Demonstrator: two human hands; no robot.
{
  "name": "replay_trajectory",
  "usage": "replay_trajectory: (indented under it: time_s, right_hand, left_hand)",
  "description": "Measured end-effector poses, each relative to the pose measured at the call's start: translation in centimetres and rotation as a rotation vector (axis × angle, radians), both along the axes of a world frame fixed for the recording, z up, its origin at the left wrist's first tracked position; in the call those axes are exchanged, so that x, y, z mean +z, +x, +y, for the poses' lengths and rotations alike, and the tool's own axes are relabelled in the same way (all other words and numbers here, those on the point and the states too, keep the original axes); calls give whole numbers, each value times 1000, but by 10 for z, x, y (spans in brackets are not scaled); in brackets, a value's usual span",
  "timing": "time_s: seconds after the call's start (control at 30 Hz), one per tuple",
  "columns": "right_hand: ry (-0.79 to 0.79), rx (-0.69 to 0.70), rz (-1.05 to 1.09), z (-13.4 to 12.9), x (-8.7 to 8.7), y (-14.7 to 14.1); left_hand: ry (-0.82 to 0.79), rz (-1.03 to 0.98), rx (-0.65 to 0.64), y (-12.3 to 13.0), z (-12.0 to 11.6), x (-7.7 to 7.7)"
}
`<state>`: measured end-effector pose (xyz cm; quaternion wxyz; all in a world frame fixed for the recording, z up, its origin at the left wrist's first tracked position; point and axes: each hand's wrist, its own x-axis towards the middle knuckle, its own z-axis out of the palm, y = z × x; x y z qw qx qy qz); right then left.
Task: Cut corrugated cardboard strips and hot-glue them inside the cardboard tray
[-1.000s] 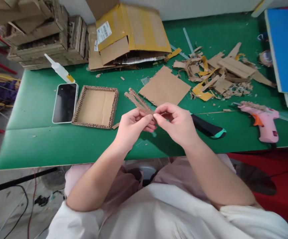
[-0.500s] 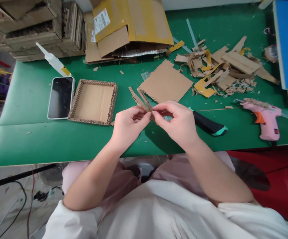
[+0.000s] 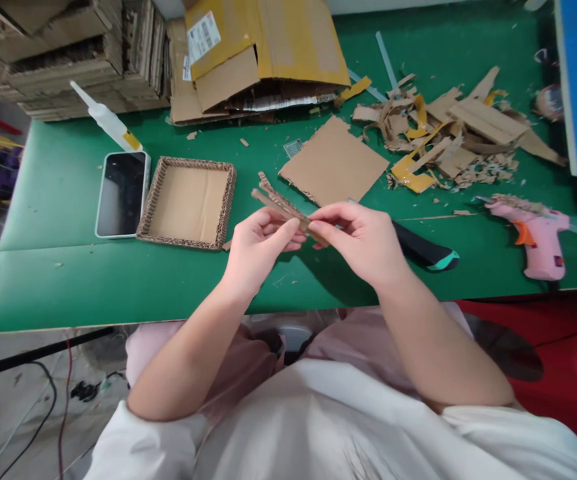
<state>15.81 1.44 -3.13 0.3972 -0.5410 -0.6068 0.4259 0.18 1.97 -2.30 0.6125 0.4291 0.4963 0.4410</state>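
Observation:
Thin cardboard strips (image 3: 274,199) are pinched between my two hands, their free ends pointing up and to the left. My left hand (image 3: 263,248) grips them from the left, thumb on top. Fingers of my right hand (image 3: 361,239) close on their right end. Behind the hands lies a flat square cardboard piece (image 3: 336,162). To the left is a shallow square cardboard tray (image 3: 191,207) with corrugated walls. A black and teal cutter (image 3: 426,250) lies beside my right hand, its front part hidden by that hand.
A phone (image 3: 121,195) and a white glue bottle (image 3: 111,123) are at the left. Cardboard scraps (image 3: 448,133) lie at the back right, a pink glue gun (image 3: 538,243) at the right. A yellow-taped box (image 3: 293,40) and stacked cardboard (image 3: 68,73) stand behind.
The strips have turned in my fingers, and their free ends now lie lower and closer together, leaning more to the left. My left thumb has shifted along them.

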Motion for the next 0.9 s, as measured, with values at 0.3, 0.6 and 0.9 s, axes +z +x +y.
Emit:
replay_trajectory:
  time_s: [0.3,0.6,0.9]
  right_hand:
    - [236,57,-579,-10,10,47]
    - [208,55,-1052,-24,-13,103]
    - [174,115,-839,-28,24,97]
  left_hand:
    - [-13,329,-207,-22,2,-15]
    - [365,1221,-236,-26,-12,-9]
    - [951,1242,-442,-13,-48,-27]
